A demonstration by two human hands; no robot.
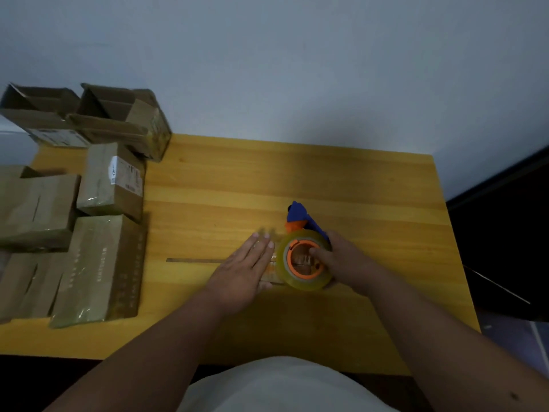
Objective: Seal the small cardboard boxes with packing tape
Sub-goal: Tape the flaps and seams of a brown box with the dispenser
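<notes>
One tape dispenser (pixel 304 248), blue and orange, lies on the yellow wooden table (pixel 341 185) right of centre, loaded with one roll of clear packing tape (pixel 303 264) on an orange core. The right hand (pixel 341 260) has its grip on it: fingers curled round the roll's right side, one finger poking into the core. The left hand (pixel 246 272) lies flat and open just left of the roll, fingers straight, palm down, holding nothing; a bit of clear tape seems to run under its fingertips, blurred. One thin strip (pixel 193 260) lies on the table to the left of that hand.

Cardboard boxes sit grouped at the table's left edge, well apart from the hands. Two open boxes (pixel 89 114) at the far left corner, flaps up. About five closed boxes (pixel 98 263) nearer the person; exact count is hard as some are cut off by the picture's edge. One closed box carries a white shipping label (pixel 124 173); its print is too small to read. The nearest big box has faint printed characters along its top, unreadable.
</notes>
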